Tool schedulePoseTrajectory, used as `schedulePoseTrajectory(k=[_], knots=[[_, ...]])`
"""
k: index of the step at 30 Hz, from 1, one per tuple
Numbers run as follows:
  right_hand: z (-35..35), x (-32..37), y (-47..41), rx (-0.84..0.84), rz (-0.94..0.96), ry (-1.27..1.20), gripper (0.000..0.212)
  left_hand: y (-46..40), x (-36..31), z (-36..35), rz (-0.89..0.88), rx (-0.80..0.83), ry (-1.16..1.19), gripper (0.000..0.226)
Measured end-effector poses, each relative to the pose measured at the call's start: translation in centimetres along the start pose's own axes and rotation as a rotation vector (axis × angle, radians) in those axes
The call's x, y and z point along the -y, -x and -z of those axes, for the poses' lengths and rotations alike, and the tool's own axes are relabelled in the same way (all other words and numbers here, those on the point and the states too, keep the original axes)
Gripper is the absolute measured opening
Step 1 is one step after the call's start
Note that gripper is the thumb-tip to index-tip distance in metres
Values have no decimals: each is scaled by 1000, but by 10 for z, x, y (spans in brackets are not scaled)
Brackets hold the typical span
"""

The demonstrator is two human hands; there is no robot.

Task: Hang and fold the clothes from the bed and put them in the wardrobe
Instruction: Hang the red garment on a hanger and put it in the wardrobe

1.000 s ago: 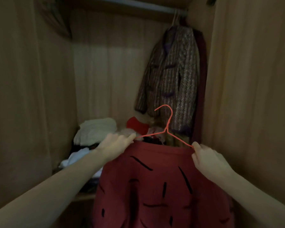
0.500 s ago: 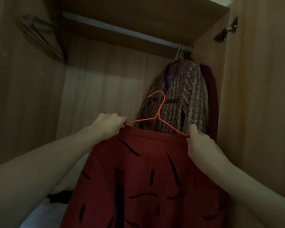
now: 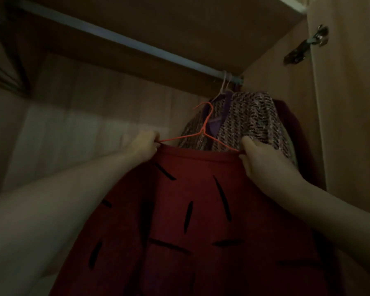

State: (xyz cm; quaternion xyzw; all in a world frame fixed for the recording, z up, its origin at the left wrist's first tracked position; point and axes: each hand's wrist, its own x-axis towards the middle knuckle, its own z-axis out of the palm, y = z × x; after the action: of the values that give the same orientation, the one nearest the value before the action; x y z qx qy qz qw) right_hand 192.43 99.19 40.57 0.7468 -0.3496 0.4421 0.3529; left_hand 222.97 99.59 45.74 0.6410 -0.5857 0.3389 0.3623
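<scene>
A red garment with black dashes (image 3: 201, 210) hangs from an orange wire hanger (image 3: 203, 131) inside the wardrobe. My left hand (image 3: 146, 144) pinches the hanger's left end together with the garment's top edge. My right hand (image 3: 259, 161) grips the right end the same way. The hanger's hook points up and sits below the grey rail (image 3: 120, 39), apart from it.
A patterned knit jacket (image 3: 244, 124) hangs on a pale hanger at the rail's right end, with a dark red garment (image 3: 291, 129) behind it. Dark empty hangers (image 3: 2, 67) hang at the far left. The open door with its hinge (image 3: 308, 44) stands on the right.
Both hands have lifted the hanger with the red garment upward toward the rail. The view has tilted up, so the folded clothes on the wardrobe floor are out of sight.
</scene>
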Motion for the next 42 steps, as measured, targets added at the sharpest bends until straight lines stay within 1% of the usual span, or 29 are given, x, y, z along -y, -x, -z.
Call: schedulePoseTrajectory(k=[2,4,7,8,11,16,19,21,23,26,27,29,30,32,34,35,36,37,40,42], knots=[[-7,-5,-25,-8,1,13,16,-33,6,-12,31,-26,-21,14],[-13,-11,-48,-17,11,5,21,-63,5,-18,62,-3,-39,11],[-14,-21,-81,-65,34,38,20,-104,-4,-26,125,-18,-8,15],[-14,-24,-93,-89,39,47,19,-118,-7,-31,134,-32,18,20],[-10,-37,-130,-162,49,87,16,-157,-13,-43,177,-64,143,28],[3,-60,-200,-193,-71,181,12,-215,-42,-39,212,-70,347,36],[16,-66,-236,-190,-175,206,7,-253,-58,-37,199,-16,585,39],[19,-69,-251,-184,-223,241,12,-277,-65,-44,210,12,718,41],[13,-71,-260,-175,-254,288,15,-287,-75,-56,209,39,787,41],[-9,-75,-262,-120,-278,335,14,-286,-93,-93,135,123,803,40],[-18,-78,-260,-103,-262,356,13,-282,-97,-108,151,111,825,40],[-33,-88,-254,-110,-245,381,8,-282,-100,-142,149,92,946,43],[-38,-93,-251,-120,-259,379,4,-283,-101,-153,143,79,1009,48],[-45,-101,-246,-154,-280,370,8,-288,-98,-167,167,53,1104,65],[-52,-102,-241,-216,-246,384,10,-308,-88,-182,186,42,1085,66],[-55,-100,-237,-255,-220,397,11,-310,-83,-184,202,40,1062,74],[-58,-99,-232,-292,-197,406,14,-297,-84,-177,243,46,1041,84],[-61,-97,-228,-322,-178,412,17,-280,-85,-171,258,31,998,84],[-72,-93,-215,-380,-134,444,22,-233,-91,-170,164,-50,742,62],[-76,-89,-207,-373,-127,440,21,-202,-94,-173,132,-91,639,58]])
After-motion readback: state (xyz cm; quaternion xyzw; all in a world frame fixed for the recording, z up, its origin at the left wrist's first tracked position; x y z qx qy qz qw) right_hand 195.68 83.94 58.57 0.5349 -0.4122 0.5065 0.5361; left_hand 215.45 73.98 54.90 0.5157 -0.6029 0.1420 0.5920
